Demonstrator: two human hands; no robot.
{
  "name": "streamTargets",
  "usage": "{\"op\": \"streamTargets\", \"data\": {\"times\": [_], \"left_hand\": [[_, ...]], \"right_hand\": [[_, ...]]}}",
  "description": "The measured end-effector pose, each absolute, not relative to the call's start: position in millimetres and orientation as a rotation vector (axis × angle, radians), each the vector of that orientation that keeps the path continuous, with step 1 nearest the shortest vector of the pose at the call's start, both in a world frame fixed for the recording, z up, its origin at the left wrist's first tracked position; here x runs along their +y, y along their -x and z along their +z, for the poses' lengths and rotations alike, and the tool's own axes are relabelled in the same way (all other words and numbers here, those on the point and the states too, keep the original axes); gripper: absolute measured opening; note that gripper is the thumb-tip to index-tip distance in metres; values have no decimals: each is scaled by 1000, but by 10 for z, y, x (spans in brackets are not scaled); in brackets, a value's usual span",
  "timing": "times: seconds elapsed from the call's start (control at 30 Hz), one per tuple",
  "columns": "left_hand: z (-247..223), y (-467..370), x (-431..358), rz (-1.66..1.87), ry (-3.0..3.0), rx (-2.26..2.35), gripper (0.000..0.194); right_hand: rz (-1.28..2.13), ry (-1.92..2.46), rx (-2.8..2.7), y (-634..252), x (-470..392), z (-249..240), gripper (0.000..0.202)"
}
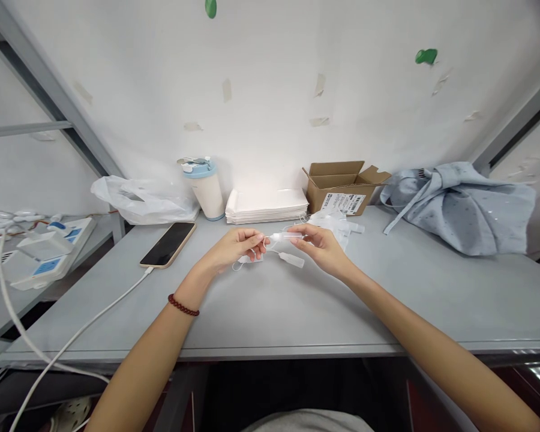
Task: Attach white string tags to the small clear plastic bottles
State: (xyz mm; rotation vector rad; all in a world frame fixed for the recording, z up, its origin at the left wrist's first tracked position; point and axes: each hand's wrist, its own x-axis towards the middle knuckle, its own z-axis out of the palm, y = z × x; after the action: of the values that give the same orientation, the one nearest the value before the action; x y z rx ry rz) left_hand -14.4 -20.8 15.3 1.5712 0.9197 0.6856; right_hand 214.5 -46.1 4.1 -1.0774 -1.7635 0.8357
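Just above the middle of the table, both hands are closed on one small translucent white tag point(281, 237) with a thin white string. My left hand point(245, 247) pinches the string side between thumb and fingers. The other end of the tag is gripped by my right hand point(317, 245). Below them lies a second whitish tag point(291, 260), its string running up toward the left hand. A further tag point(252, 259) with a looped string shows under the left fingers, partly hidden. Beside my right hand sits a pile of similar translucent pieces point(337, 225).
At the back stand a tumbler point(208, 195), a stack of white envelope-like packets point(266, 207) and an opened cardboard box point(337, 189). A plastic bag point(146, 201) and a cabled phone point(168, 245) lie left. Blue-grey cloth point(468, 207) is bunched at right.
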Motion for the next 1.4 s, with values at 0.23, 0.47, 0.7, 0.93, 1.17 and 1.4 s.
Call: {"op": "streamTargets", "data": {"times": [0.23,0.47,0.7,0.93,1.17,1.4], "left_hand": [[171,142,-225,709,-1551,919,34],[180,142,-228,699,-1573,926,35],[189,123,-248,715,-1583,961,34],[178,88,-242,712,-1672,1005,38],[123,14,-265,716,-1659,1038,32],[99,-30,-284,743,-1591,1034,29]], "right_hand": [[821,1074,-1739,-2143,-457,42,28],[780,1081,-1773,-2137,-467,63,26],[692,1116,-1842,-2131,-468,54,24],[471,1070,-1942,-2124,-468,-17,23],[368,1065,-1967,-2132,-452,-85,24],[320,1068,-1979,-2131,-453,-114,19]]}}
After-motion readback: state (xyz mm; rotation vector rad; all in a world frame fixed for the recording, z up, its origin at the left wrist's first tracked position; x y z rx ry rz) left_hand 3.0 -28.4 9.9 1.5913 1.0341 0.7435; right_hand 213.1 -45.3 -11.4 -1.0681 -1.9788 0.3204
